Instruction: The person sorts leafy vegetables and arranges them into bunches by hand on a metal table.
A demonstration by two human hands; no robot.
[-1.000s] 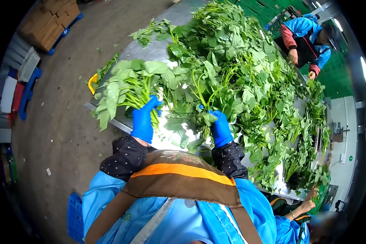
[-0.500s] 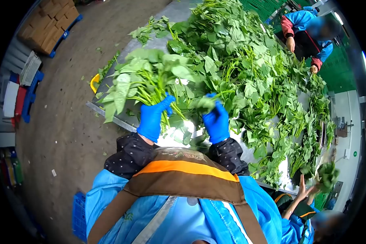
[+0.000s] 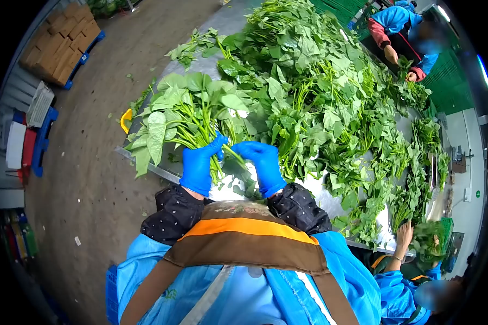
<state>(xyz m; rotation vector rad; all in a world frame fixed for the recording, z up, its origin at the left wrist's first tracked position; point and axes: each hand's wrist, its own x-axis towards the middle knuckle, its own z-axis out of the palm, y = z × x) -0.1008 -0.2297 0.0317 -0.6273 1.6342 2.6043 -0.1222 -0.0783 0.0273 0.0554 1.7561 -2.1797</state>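
Note:
My left hand, in a blue glove, is closed round the stems of a bunch of leafy greens. The leaves fan out above the fist, and cut stem ends stick out below it. My right hand, also gloved in blue, is beside it with its fingers pinched on green stems at the bunch's right side. Its fingertips are partly hidden. Beyond both hands, a large heap of loose leafy greens covers much of the metal table.
A co-worker handles greens at the far right edge. Another person's hand is at the near right, by a blurred leafy bunch. Cartons stand on a blue pallet at left. A yellow object is beside the table.
My right hand has moved left with a leafy sprig, from apart to beside the bunch in my left hand. My left hand keeps its hold. The near-right person's hand has shifted.

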